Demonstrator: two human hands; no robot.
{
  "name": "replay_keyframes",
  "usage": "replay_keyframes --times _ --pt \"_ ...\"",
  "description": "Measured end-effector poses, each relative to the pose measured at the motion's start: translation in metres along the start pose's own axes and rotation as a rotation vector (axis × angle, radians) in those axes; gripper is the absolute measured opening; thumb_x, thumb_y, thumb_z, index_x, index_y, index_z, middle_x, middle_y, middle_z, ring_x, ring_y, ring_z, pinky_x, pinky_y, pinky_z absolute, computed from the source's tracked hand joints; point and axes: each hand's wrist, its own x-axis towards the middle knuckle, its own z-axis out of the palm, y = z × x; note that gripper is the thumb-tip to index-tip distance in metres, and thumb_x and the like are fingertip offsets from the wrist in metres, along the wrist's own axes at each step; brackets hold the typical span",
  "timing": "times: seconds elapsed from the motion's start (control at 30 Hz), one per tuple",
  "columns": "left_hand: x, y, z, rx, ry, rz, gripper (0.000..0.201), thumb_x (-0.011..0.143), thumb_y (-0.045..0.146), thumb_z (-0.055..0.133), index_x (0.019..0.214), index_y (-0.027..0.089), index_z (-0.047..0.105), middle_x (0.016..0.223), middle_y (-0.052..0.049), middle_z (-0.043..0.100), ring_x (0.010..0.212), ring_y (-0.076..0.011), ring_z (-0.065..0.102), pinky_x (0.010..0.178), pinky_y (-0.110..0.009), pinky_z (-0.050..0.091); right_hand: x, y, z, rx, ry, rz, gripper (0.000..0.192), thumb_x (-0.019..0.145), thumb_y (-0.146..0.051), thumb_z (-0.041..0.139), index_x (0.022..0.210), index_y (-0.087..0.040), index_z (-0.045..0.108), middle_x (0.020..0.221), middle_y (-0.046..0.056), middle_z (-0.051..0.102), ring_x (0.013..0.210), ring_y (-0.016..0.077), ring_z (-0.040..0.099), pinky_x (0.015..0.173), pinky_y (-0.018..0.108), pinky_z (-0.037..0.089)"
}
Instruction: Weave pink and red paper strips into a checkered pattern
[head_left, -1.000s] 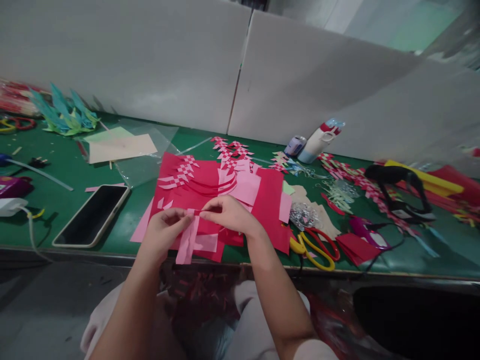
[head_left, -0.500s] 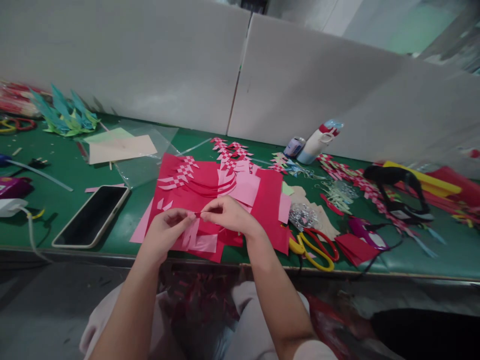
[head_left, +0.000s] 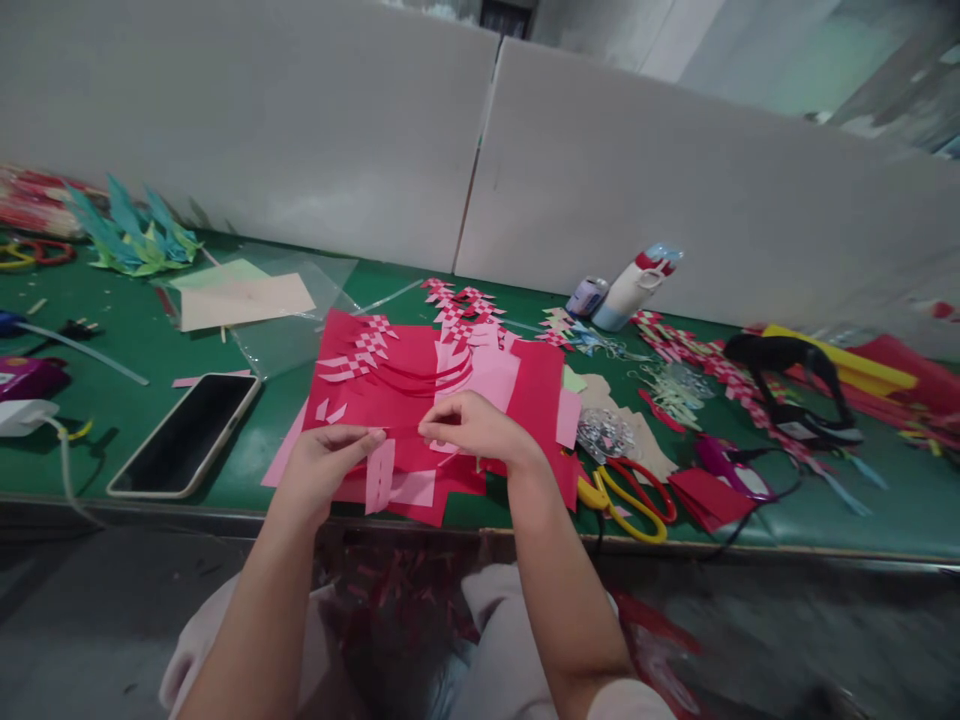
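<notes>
A pink paper strip (head_left: 379,480) is held near its upper end between the thumb and forefinger of the left hand (head_left: 319,465), just below and left of the frame's centre, and its lower part is hung toward the near edge of the green tabletop (head_left: 900,510). The thumb and forefinger of the right hand (head_left: 480,425) are brought close together beside it, near the middle of the frame, with a narrow gap left between the two hands; whether anything thin is pinched there cannot be told. Beneath both hands, red paper sheets (head_left: 536,400) are spread, and on their upper left part woven red-and-pink pieces (head_left: 367,348) are laid. At centre left, a phone (head_left: 187,435) is placed face up. Right of the sheets, scissors (head_left: 626,500) with yellow and red handles are set near the table edge, below a heap of silvery bits (head_left: 606,432). A white bottle (head_left: 630,292) and a can (head_left: 587,296) are stood right of the upper middle, while teal-and-green paper shapes (head_left: 135,235) are seen at the upper left
</notes>
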Motion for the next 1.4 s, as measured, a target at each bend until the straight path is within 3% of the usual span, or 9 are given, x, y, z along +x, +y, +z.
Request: replay_keyframes --times 0.37,0.6,0.77,0.97,1.13,1.4 --pt "0.0 -0.001 -0.003 -0.036 -0.055 -0.036 0.031 0.053 0.039 0.086 0.073 0.018 0.076 0.078 -0.006 0.076 0.072 -0.015 0.066 0.069 -0.024 0.051 -0.002 -0.002 -0.005 0.181 0.044 0.049 0.015 0.072 -0.026 0.067 0.076 -0.012 0.07 0.066 0.002 0.065 0.061 0.0106 0.056 0.062 0.024 0.046" --pt "0.0 -0.001 -0.003 -0.073 -0.014 0.003 0.036 0.051 0.042 0.086 0.075 0.017 0.077 0.077 -0.007 0.075 0.071 -0.017 0.066 0.068 -0.027 0.052 -0.002 -0.003 -0.003 0.091 0.021 0.039 0.017 0.073 -0.025 0.066 0.082 -0.012 0.072 0.074 0.004 0.07 0.067 0.0126 0.061 0.065 0.025 0.047" --pt "0.0 -0.001 0.0 -0.045 -0.022 0.0 0.038 0.049 0.042 0.086 0.075 0.015 0.077 0.076 -0.008 0.075 0.072 -0.0176 0.066 0.069 -0.027 0.051 0.0 -0.01 0.006 -0.013 0.023 -0.037 0.024 0.076 -0.035 0.068 0.088 -0.015 0.073 0.083 0.005 0.073 0.073 0.0139 0.064 0.068 0.024 0.047" --pt "-0.002 0.002 0.004 -0.056 -0.048 -0.021 0.038 0.046 0.04 0.088 0.074 0.015 0.076 0.071 -0.005 0.073 0.068 -0.0146 0.062 0.068 -0.025 0.049 0.006 -0.013 0.021 -0.052 0.085 -0.024 0.015 0.079 -0.026 0.063 0.083 -0.016 0.074 0.082 0.003 0.074 0.075 0.0136 0.065 0.07 0.023 0.045" --pt "-0.004 0.006 0.006 -0.083 -0.063 -0.019 0.04 0.035 0.027 0.091 0.069 0.016 0.073 0.062 0.001 0.066 0.061 -0.0109 0.058 0.061 -0.022 0.046 0.007 -0.013 0.023 -0.021 0.088 -0.034 0.016 0.079 -0.024 0.061 0.082 -0.015 0.073 0.079 0.003 0.073 0.073 0.0128 0.063 0.068 0.023 0.045" --pt "-0.004 0.006 0.007 -0.079 -0.053 0.004 0.041 0.036 0.024 0.089 0.072 0.013 0.07 0.063 0.002 0.061 0.062 -0.0097 0.054 0.06 -0.021 0.044 0.007 -0.011 0.023 0.044 0.087 -0.04 0.014 0.078 -0.023 0.06 0.081 -0.014 0.071 0.079 0.003 0.071 0.073 0.0126 0.063 0.069 0.023 0.046"
